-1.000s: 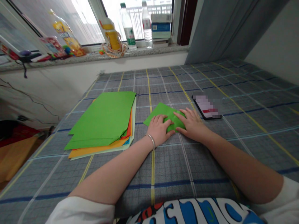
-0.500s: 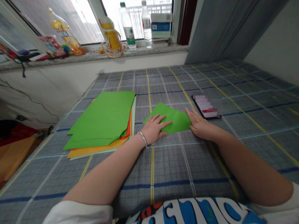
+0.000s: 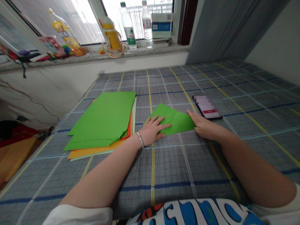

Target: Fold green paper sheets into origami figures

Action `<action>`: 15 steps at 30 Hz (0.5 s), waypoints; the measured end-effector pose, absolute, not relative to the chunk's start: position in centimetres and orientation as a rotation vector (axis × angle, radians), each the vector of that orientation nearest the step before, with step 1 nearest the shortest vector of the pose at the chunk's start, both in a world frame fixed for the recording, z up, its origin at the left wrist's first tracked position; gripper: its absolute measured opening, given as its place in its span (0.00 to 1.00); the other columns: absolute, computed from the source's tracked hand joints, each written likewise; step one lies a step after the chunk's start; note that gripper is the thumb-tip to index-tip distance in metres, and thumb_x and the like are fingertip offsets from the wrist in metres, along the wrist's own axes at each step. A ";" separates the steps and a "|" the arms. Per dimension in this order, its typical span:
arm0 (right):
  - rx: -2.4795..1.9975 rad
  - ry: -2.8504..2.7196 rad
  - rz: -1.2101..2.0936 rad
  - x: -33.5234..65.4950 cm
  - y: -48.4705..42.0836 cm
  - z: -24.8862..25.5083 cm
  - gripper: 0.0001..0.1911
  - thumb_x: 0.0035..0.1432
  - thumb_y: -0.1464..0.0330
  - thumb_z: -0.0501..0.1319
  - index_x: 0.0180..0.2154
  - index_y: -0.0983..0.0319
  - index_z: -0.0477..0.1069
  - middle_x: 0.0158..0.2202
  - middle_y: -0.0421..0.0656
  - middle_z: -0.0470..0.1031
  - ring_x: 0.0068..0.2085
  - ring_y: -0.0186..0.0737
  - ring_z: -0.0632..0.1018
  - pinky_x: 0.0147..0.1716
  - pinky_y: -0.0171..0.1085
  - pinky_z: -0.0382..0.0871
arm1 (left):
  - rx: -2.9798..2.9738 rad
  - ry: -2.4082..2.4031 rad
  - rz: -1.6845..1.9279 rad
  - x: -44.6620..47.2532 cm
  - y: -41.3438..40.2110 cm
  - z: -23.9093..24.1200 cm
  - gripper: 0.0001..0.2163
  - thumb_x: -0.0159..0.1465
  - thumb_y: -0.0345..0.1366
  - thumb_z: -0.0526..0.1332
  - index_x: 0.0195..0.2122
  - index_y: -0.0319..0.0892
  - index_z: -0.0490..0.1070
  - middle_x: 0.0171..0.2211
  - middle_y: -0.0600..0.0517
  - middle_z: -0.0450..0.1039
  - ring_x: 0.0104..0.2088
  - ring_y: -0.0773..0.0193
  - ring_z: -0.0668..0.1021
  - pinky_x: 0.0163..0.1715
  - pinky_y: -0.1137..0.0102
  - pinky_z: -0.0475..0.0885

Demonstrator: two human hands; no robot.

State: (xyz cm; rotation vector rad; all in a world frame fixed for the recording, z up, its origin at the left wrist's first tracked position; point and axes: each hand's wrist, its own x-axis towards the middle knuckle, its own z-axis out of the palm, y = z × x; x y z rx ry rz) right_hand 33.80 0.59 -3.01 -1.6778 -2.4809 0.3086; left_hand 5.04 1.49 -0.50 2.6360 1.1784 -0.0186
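A folded piece of green paper (image 3: 179,121) lies flat on the plaid cloth between my two hands. My left hand (image 3: 153,129), with a silver bangle at the wrist, rests spread on the paper's left part. Against the paper's right edge lies my right hand (image 3: 201,125), its fingers stretched out and close together; its thumb is partly tucked from sight. Neither hand grips anything. To the left of my left hand sits a stack of coloured paper (image 3: 103,118), green on top with orange, red and pale sheets showing beneath.
A phone (image 3: 208,107) lies just beyond my right hand. Bottles, among them a green-capped one (image 3: 128,29), a yellow cup (image 3: 113,37) and boxes (image 3: 161,28) stand on the windowsill. A grey curtain (image 3: 217,28) hangs at the back right.
My left hand has slid slightly left on the paper. The right hand has shifted a little to the right along with the paper's right edge.
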 end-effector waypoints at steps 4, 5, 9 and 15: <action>-1.665 -2.447 0.313 33.7 0.5 -3.0 0.43 0.47 0.79 0.49 0.68 0.71 0.47 0.69 0.52 0.51 0.68 0.47 0.55 0.66 0.48 0.52 | 2.642 1.151 -0.035 4.6 1.6 -0.3 0.24 0.66 0.38 0.59 0.63 0.59 0.60 0.69 0.47 0.48 0.68 0.42 0.51 0.62 0.39 0.51; -1.649 -2.436 0.304 33.7 0.5 -3.0 0.43 0.47 0.80 0.49 0.67 0.71 0.48 0.68 0.52 0.52 0.67 0.48 0.56 0.65 0.48 0.53 | 2.644 1.147 -0.036 4.6 1.6 -0.2 0.24 0.65 0.38 0.59 0.63 0.59 0.60 0.69 0.47 0.48 0.68 0.41 0.51 0.62 0.39 0.51; -1.547 -2.390 0.231 33.4 0.4 -2.7 0.39 0.48 0.81 0.48 0.64 0.69 0.57 0.65 0.52 0.61 0.66 0.47 0.61 0.65 0.48 0.55 | 2.669 1.159 0.029 4.5 1.3 -0.3 0.26 0.62 0.36 0.62 0.61 0.59 0.63 0.68 0.49 0.51 0.68 0.41 0.53 0.61 0.39 0.52; -1.227 -2.452 0.143 31.8 -0.3 -0.6 0.26 0.53 0.80 0.52 0.53 0.64 0.71 0.59 0.50 0.70 0.61 0.48 0.68 0.62 0.49 0.60 | 2.762 1.143 0.311 5.4 0.4 -1.1 0.22 0.60 0.46 0.64 0.55 0.48 0.70 0.63 0.44 0.62 0.64 0.43 0.62 0.62 0.42 0.55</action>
